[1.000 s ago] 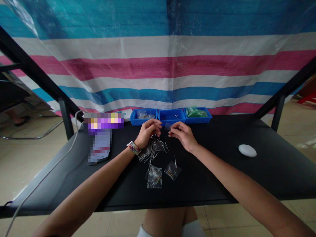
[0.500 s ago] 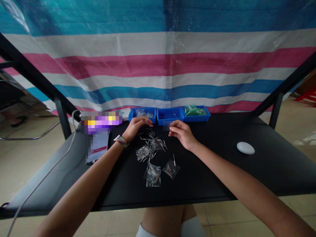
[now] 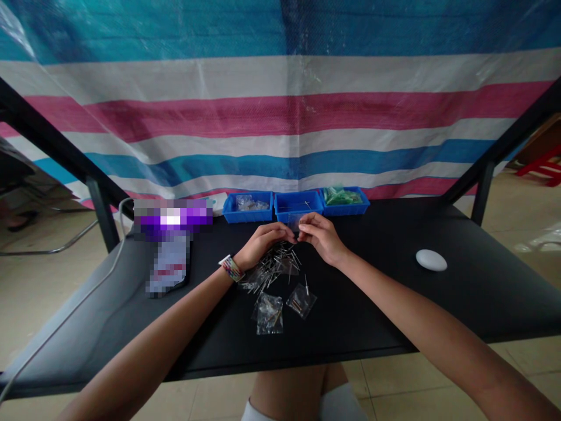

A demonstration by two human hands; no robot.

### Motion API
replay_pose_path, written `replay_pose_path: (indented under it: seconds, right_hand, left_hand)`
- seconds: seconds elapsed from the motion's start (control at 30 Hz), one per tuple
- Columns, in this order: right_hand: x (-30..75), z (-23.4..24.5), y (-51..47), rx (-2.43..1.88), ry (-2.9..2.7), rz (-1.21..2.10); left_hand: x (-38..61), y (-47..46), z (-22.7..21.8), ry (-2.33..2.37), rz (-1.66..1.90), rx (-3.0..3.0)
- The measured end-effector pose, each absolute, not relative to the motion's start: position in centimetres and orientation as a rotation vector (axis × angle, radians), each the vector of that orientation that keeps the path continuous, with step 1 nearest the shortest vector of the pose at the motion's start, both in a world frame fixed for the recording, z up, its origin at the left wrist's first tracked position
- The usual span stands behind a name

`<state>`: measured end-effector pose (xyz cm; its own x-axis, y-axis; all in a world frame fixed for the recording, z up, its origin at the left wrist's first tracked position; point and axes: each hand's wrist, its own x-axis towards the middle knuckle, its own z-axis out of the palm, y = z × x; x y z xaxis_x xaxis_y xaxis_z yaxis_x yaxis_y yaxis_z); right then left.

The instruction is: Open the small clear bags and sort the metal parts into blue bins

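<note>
My left hand and my right hand meet over the far middle of the black table. Their fingertips pinch together around a small clear plastic bag held just in front of the middle blue bin. Whether the left fingers also hold a pin I cannot tell. A loose heap of thin metal pins lies right under both hands. Two small filled clear bags lie nearer to me.
Three blue bins stand in a row at the table's far edge: the left bin with clear bags, the right bin with green pieces. A white oval object sits at the right. Blurred items and a grey cable lie at the left.
My left hand came back from beside the left blue bin to the right hand. The fingertips of both hands now meet at the small bag.
</note>
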<state>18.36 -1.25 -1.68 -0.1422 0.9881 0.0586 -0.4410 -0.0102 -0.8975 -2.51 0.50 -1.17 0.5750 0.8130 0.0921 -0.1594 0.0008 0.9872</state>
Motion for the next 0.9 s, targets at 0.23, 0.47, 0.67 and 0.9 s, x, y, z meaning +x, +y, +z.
replay_pose_path:
  seconds: [0.23,0.47,0.67,0.9]
  right_hand:
    - [18.3,-2.0,-1.2,-0.781,-0.997,1.456]
    - [17.8,-2.5,-1.2,-0.840,-1.137,1.338]
    - [17.7,-2.4,-1.6,-0.860,-1.261,1.337]
    - [17.5,-2.1,-1.8,-0.845,-1.263,1.322]
  left_hand:
    - [-2.4,1.0,-1.2,0.655,0.948,1.191]
    - [-5.0,2.4,-0.1,0.672,0.850,1.183]
    - [-5.6,2.8,-0.4,0.689,0.721,1.266]
    - [-5.3,2.4,-0.6,0.696,0.792,1.291]
